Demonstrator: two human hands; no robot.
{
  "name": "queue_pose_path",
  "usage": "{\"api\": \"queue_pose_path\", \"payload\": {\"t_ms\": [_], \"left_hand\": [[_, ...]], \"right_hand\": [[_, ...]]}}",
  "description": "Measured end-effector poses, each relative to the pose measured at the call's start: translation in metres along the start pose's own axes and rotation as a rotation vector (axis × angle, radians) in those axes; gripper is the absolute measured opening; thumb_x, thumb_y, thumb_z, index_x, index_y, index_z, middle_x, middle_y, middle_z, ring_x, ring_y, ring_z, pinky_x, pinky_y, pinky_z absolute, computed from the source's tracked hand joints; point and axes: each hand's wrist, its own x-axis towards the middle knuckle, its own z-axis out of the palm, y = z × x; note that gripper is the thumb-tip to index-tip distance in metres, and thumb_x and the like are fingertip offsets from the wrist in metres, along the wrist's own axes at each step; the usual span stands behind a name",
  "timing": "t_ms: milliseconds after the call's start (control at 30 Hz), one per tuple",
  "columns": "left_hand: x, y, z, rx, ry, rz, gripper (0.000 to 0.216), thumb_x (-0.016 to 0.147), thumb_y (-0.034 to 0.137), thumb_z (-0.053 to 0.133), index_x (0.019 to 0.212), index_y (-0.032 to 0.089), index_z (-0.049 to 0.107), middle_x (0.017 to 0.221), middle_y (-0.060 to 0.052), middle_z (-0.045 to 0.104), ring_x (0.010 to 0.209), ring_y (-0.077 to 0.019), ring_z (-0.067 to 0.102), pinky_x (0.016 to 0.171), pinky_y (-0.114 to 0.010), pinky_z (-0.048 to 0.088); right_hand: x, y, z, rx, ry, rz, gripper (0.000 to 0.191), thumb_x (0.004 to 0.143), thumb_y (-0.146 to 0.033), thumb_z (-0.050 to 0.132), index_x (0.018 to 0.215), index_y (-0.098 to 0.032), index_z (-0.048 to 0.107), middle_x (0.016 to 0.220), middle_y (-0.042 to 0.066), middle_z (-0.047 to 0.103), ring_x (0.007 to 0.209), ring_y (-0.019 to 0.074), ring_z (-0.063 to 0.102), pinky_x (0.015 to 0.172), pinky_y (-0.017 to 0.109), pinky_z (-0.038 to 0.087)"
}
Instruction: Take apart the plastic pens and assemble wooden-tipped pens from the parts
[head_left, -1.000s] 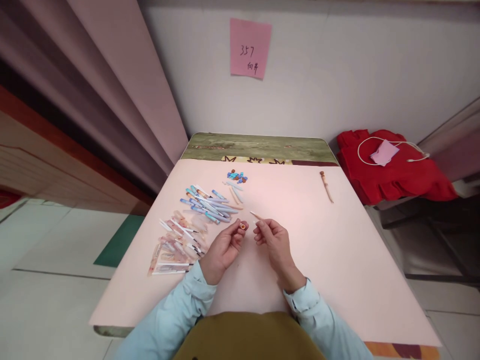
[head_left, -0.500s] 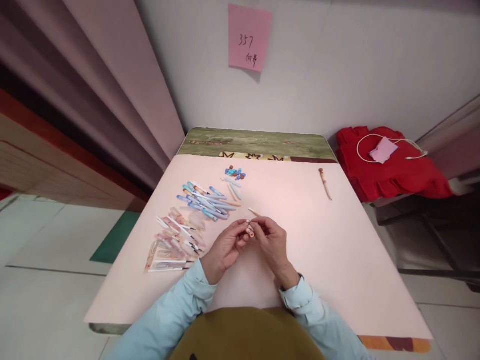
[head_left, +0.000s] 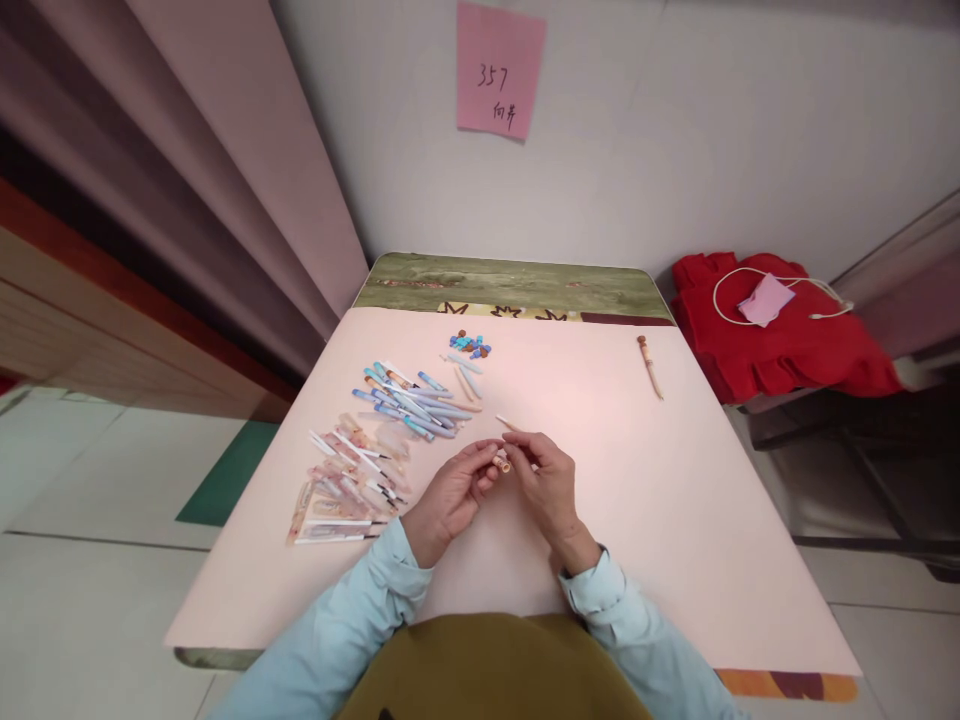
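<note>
My left hand (head_left: 450,493) and my right hand (head_left: 546,480) meet over the middle of the pink table cover (head_left: 675,520). Between their fingertips sits a small tan pen part (head_left: 502,461), pinched by both. My right hand also holds a thin pale pen barrel (head_left: 508,423) that sticks out up and to the left. A pile of blue and white pens (head_left: 412,405) lies just left of my hands. Nearer the table's left edge lie clear wrappers and pen refills (head_left: 345,485). A cluster of small blue and brown caps (head_left: 471,346) sits further back.
A single tan pen (head_left: 651,367) lies alone at the back right of the cover. A red cloth (head_left: 780,330) with a white cable and a pink slip rests on a seat to the right. A pink note (head_left: 498,70) hangs on the wall behind.
One second ago my hands were apart, the left holding the small tan part up alone. They have come together, and both now pinch the part.
</note>
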Motion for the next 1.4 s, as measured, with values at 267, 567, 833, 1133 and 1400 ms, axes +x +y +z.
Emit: {"api": "queue_pose_path", "payload": {"t_ms": [267, 567, 833, 1133, 1400], "left_hand": [[0.001, 0.015, -0.003, -0.182, 0.053, -0.049, 0.015, 0.088, 0.008, 0.059, 0.102, 0.007, 0.064, 0.073, -0.003, 0.058, 0.056, -0.0027, 0.053, 0.044, -0.007, 0.039], [0.0, 0.019, -0.003, -0.335, 0.037, -0.142, 0.013, 0.095, 0.011, 0.049, 0.094, 0.006, 0.061, 0.074, -0.002, 0.055, 0.052, -0.0006, 0.051, 0.042, -0.005, 0.039], [0.0, 0.015, 0.001, -0.394, 0.012, -0.158, 0.012, 0.094, 0.011, 0.051, 0.083, 0.01, 0.057, 0.074, -0.001, 0.054, 0.053, -0.0006, 0.05, 0.042, -0.005, 0.038], [0.005, 0.005, -0.003, -0.286, 0.027, -0.049, 0.006, 0.087, 0.012, 0.063, 0.082, 0.009, 0.06, 0.074, -0.001, 0.057, 0.056, -0.0016, 0.051, 0.047, -0.007, 0.039], [0.005, 0.003, -0.003, -0.235, 0.046, 0.013, 0.009, 0.083, 0.013, 0.068, 0.08, 0.01, 0.061, 0.073, -0.001, 0.056, 0.056, -0.0018, 0.049, 0.045, -0.007, 0.038]], "right_hand": [[-0.005, -0.008, 0.001, 0.216, 0.044, 0.094, 0.02, 0.088, -0.037, 0.064, 0.1, -0.021, 0.06, 0.08, 0.002, 0.074, 0.074, 0.0177, 0.072, 0.072, 0.032, 0.059], [-0.008, -0.021, -0.004, 0.018, 0.117, -0.203, 0.008, 0.085, -0.026, 0.068, 0.09, -0.02, 0.07, 0.084, 0.003, 0.072, 0.073, 0.0146, 0.068, 0.069, 0.027, 0.058], [-0.011, -0.024, -0.002, 0.026, 0.172, -0.238, 0.009, 0.084, -0.02, 0.068, 0.093, -0.019, 0.069, 0.083, 0.003, 0.073, 0.07, 0.0136, 0.068, 0.065, 0.025, 0.058], [-0.013, -0.025, -0.002, -0.103, 0.123, -0.483, 0.014, 0.085, -0.011, 0.066, 0.094, -0.021, 0.067, 0.085, 0.002, 0.073, 0.075, 0.0134, 0.069, 0.069, 0.025, 0.058], [-0.012, -0.027, -0.004, -0.228, 0.131, -0.616, 0.018, 0.086, -0.007, 0.062, 0.096, -0.022, 0.065, 0.085, 0.002, 0.073, 0.077, 0.014, 0.069, 0.07, 0.025, 0.057]]}}
